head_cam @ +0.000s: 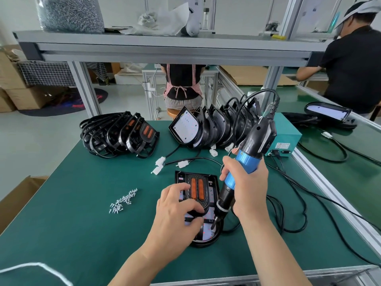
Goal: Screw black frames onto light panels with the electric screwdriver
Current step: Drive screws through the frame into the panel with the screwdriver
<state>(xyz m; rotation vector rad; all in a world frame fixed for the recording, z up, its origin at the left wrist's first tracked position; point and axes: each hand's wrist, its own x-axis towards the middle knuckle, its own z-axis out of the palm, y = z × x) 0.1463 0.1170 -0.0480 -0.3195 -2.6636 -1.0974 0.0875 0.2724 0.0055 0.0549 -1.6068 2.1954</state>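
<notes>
Left hand (177, 209) grips one black frame (197, 190) on its light panel (207, 231), right hand (246, 190) clamps the electric screwdriver (250, 149); stacked panels (216, 129) beyond both hands wait.

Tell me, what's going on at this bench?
A person is fixing a black frame onto a light panel lying on the green bench. The left hand holds the frame steady while the right hand grips the screwdriver, its tip down on the frame's near end. Loose screws lie to the left; a stack of frames and a row of panels sit at the back.
</notes>
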